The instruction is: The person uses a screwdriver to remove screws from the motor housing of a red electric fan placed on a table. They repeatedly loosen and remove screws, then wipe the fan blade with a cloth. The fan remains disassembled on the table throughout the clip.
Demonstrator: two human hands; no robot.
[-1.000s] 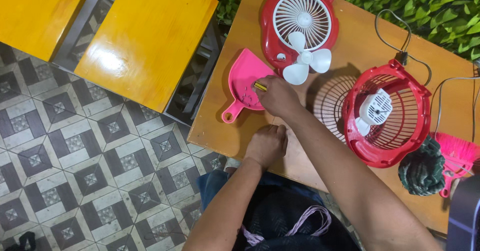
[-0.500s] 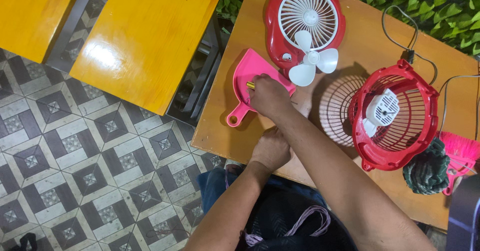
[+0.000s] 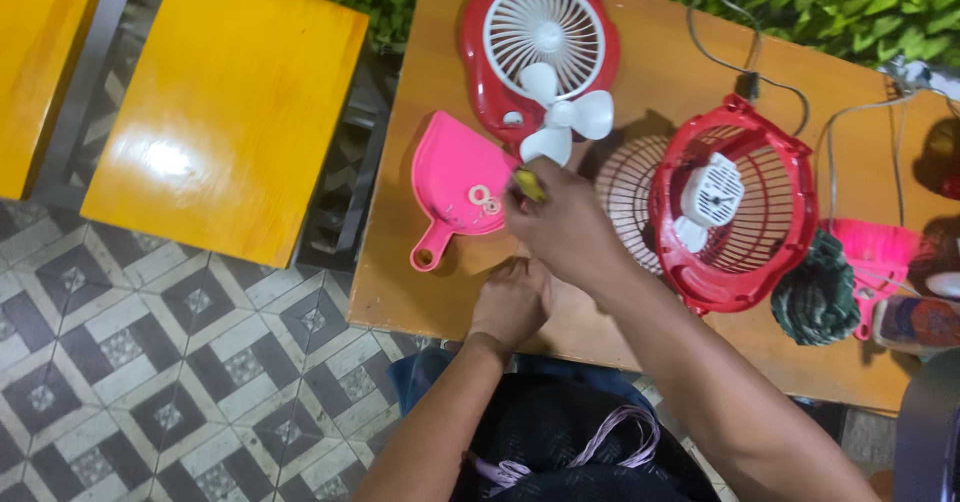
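From the head camera, looking down on the wooden tabletop, the right hand is curled closed around a small yellow piece, probably a tool's tip or handle, though too little shows to tell. It hovers at the edge of the pink scoop-shaped tray, where two small washers lie. The left hand rests near the tabletop's front edge, fingers folded under; I cannot tell whether it holds anything.

Just beyond the right hand lies the white fan blade, resting on the red fan housing. The red grille with the motor sits to the right.

To do this well, I'd say keep the tray steady with the free hand and move the yellow piece slowly, so the washers aren't knocked off.
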